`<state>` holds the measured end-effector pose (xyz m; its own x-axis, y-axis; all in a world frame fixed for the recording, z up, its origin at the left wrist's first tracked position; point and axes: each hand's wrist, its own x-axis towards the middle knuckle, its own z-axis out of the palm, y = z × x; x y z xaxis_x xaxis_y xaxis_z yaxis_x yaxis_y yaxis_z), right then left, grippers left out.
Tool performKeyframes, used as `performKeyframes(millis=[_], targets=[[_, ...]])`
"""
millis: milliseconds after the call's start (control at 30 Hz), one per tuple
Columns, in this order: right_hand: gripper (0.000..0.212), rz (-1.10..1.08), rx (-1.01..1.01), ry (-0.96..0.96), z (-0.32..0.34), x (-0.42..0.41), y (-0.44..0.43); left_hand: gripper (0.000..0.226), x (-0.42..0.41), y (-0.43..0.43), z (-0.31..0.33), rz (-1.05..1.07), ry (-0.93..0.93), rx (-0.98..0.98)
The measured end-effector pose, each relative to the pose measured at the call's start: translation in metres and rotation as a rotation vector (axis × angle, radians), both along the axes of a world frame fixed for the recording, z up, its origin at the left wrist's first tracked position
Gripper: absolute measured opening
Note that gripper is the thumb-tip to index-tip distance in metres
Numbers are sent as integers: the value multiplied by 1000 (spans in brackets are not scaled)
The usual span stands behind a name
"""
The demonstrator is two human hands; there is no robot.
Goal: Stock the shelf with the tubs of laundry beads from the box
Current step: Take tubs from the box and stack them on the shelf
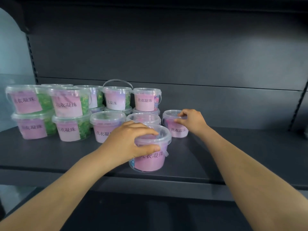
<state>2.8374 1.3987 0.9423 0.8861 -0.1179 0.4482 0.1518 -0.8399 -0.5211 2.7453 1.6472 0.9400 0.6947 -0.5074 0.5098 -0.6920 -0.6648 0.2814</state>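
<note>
Two hands apart | our left hand [126,140] grips front clear plastic pink-labelled tub [150,162] at lid | right hand [191,120] pinches rear clear pink-labelled tub [179,130] at rim | dark grey metal shelf [233,155] beneath

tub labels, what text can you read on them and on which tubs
"洗衣凝珠": pink label of the right tub, held by the right hand
"洗衣凝珠": upper back tub
"洗衣凝珠": upper green tub, second from the left
"衣凝珠": front tub; the first character is hidden under the left hand
lower left tub: label too blurred to read
No brand or number can be read.
</note>
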Motion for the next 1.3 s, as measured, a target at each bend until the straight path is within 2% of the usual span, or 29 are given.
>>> performKeyframes(millis=[300,500,767,900,1067,1133,1200,1300], targets=[[31,8,26,12,-3,43,0,63,7,2,-7,-31,-47,-46],[29,45,85,-12,-5,51,-5,64,7,1,-7,-38,-52,-33],[27,26,-20,-4,-6,54,-2,63,-1,-1,-5,0,-74,-3],[33,41,-99,67,7,45,-3,66,-3,-1,-1,13,-59,31],[37,62,-135,44,22,12,-11,74,-9,-2,5,25,-7,32],[35,84,-139,23,28,-7,-11,65,-12,-3,8,32,40,24],[32,113,-111,-15,32,-30,-7,48,-15,-7,11,39,83,25],[26,195,-6,-37,30,-70,2,36,-20,-14,12,32,110,19]])
